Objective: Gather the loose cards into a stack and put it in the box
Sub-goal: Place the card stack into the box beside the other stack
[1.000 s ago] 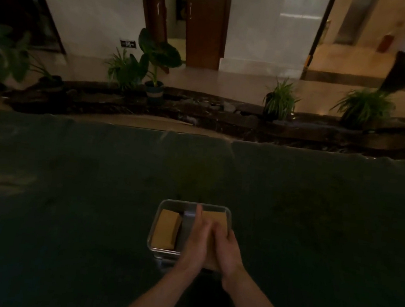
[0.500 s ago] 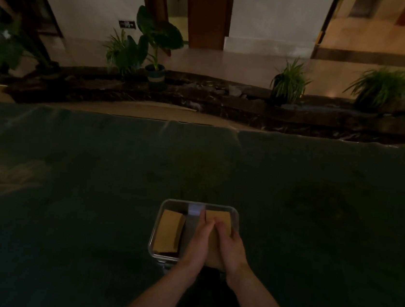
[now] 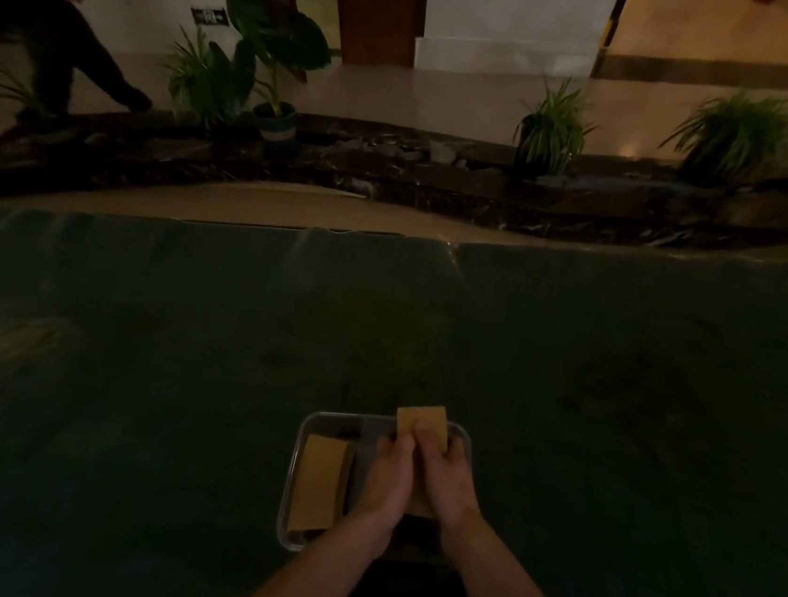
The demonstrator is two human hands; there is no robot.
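Observation:
A clear plastic box [image 3: 306, 428] with a middle divider sits on the dark table near my body. One tan stack of cards [image 3: 318, 483] lies in its left compartment. Over the right compartment my left hand [image 3: 388, 479] and my right hand [image 3: 445, 476] are pressed together around a second tan card stack [image 3: 422, 422]. Its far end pokes up past the box's far rim, tilted. My hands hide the lower part of this stack and the right compartment's floor.
The dark green table [image 3: 174, 396] stretches far to both sides. Beyond its far edge runs a stone planter with potted plants [image 3: 551, 129]. A person [image 3: 30, 26] walks at the far left on the floor.
The stack in my hands has risen and tipped so that its far end now sticks out above the box's far rim. The camera tilted down slightly; a person appeared at far left.

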